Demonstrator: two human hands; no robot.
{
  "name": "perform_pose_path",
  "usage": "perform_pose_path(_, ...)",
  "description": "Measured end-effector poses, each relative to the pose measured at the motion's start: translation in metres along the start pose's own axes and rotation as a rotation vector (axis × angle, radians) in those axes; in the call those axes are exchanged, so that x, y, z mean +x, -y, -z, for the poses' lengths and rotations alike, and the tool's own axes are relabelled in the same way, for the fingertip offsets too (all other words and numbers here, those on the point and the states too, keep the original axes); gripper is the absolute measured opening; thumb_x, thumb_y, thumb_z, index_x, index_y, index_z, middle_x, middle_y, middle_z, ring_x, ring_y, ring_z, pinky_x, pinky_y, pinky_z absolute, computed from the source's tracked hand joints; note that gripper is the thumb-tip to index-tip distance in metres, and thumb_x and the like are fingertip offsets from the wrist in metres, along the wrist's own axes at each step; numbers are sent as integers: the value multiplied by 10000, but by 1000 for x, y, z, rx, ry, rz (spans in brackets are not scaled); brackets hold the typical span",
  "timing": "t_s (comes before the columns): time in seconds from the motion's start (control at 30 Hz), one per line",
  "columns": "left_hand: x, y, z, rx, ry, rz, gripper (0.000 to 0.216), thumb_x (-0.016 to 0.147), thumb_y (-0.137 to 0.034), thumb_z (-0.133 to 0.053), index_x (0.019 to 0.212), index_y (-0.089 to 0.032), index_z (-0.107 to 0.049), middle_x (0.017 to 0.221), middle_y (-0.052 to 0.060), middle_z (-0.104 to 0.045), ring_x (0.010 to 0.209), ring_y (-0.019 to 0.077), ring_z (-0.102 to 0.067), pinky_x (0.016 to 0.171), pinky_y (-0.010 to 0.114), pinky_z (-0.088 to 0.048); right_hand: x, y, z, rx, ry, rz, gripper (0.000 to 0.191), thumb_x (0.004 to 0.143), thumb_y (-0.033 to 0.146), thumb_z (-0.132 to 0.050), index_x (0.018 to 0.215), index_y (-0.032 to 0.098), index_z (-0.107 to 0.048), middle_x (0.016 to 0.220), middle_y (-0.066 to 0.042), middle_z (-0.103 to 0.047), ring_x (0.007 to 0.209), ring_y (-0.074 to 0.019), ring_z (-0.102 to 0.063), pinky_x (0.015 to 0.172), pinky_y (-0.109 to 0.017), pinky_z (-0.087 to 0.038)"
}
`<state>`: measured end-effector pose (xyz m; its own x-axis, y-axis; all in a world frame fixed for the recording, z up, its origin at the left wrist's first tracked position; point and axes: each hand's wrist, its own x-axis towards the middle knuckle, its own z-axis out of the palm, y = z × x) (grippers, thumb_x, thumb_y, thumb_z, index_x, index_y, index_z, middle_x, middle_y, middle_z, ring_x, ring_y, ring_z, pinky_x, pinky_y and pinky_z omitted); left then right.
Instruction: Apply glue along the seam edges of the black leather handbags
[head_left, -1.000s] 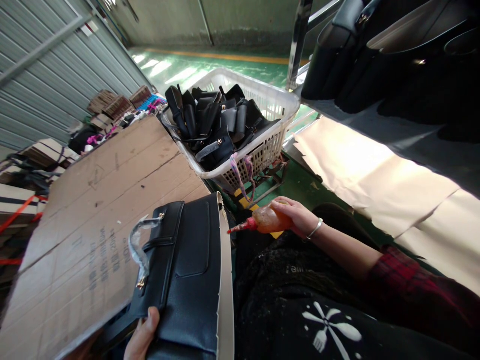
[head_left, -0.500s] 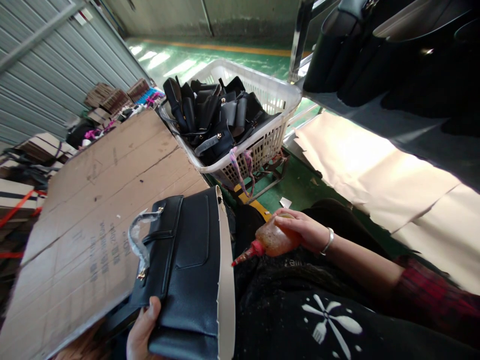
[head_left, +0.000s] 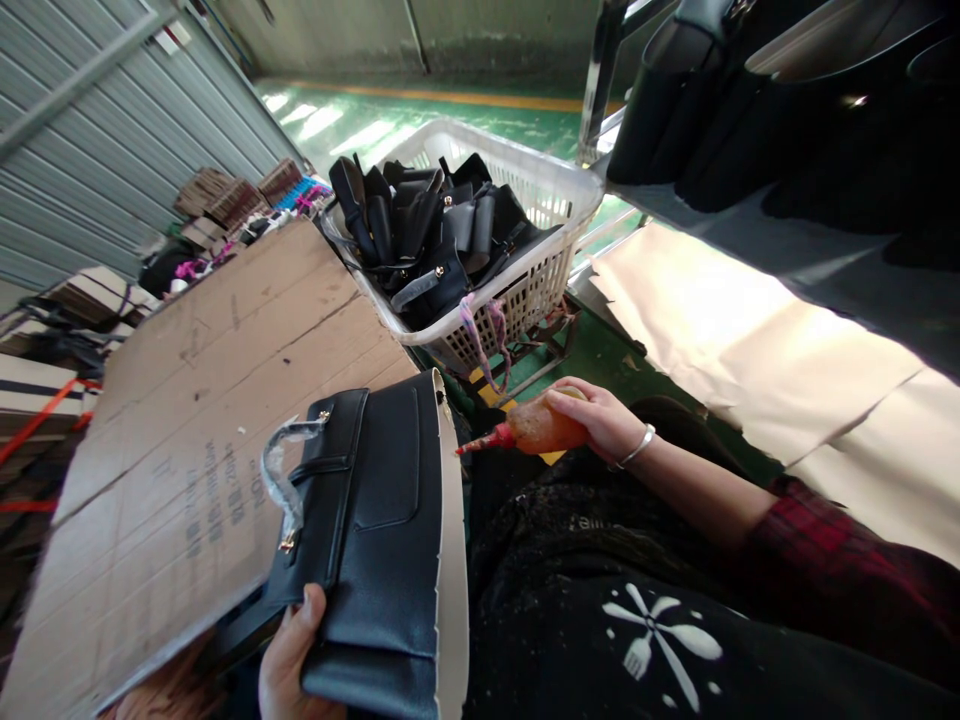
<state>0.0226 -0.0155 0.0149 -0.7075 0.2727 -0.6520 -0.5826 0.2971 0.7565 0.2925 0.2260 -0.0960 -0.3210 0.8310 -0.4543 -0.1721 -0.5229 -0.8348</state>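
A black handbag (head_left: 382,530) with a pale raw edge lies on a cardboard sheet (head_left: 187,420) across my lap. My left hand (head_left: 289,655) grips the bag's near end, thumb on top. My right hand (head_left: 600,420) is closed around an amber squeeze bottle (head_left: 536,430) with a red nozzle. The nozzle tip points left and sits close to the bag's pale upper edge. A plastic-wrapped strap with gold hardware (head_left: 289,490) lies on the bag's left side.
A white plastic basket (head_left: 525,290) full of black bag parts stands ahead on a low cart. Dark bags (head_left: 750,100) hang on a rack at upper right above pale paper sheets (head_left: 750,330). Stacked cartons and bundles (head_left: 82,310) line the left wall.
My right hand lifted the bottle back up, bringing the nozzle from below the bag's edge to near its upper corner. The left hand keeps its hold on the bag.
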Motion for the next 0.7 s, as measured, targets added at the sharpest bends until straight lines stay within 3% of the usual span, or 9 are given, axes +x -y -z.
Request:
perform_pose_path(0.27, 2, 0, 1, 12, -39, -13, 665, 564, -352, -852, 1192, -230, -670, 839, 25, -764, 730, 288, -725, 772, 396, -612, -18, -6, 6, -43, 110, -74, 487, 555, 585, -811, 778, 191, -634, 713, -9, -642, 648, -166, -574, 607, -292, -446)
perform_pose_path(0.43, -1, -1, -5, 39, 2, -25, 511, 538, -366, -862, 997, -190, -725, 814, 36, -762, 684, 282, -720, 740, 392, -617, -32, -9, 9, -98, 165, -100, 498, 581, 599, -799, 824, 190, -654, 758, -23, -654, 682, -181, -590, 631, -305, -460)
perform_pose_path(0.53, 1, 0, -4, 61, -5, -41, 423, 511, -343, -877, 870, -177, -727, 754, 32, -753, 639, 271, -713, 713, 378, -621, -34, -9, 14, -83, 130, -105, 504, 582, 600, -799, 831, 188, -648, 771, -31, -657, 695, -189, -594, 638, -311, -464)
perform_pose_path(0.7, 10, 2, 4, 81, -15, -19, 414, 522, -347, -876, 855, -159, -719, 700, 42, -737, 583, 257, -699, 635, 358, -621, -24, 2, 13, 53, 20, -80, 494, 543, 572, -828, 786, 193, -627, 742, -19, -642, 662, -168, -576, 607, -285, -452)
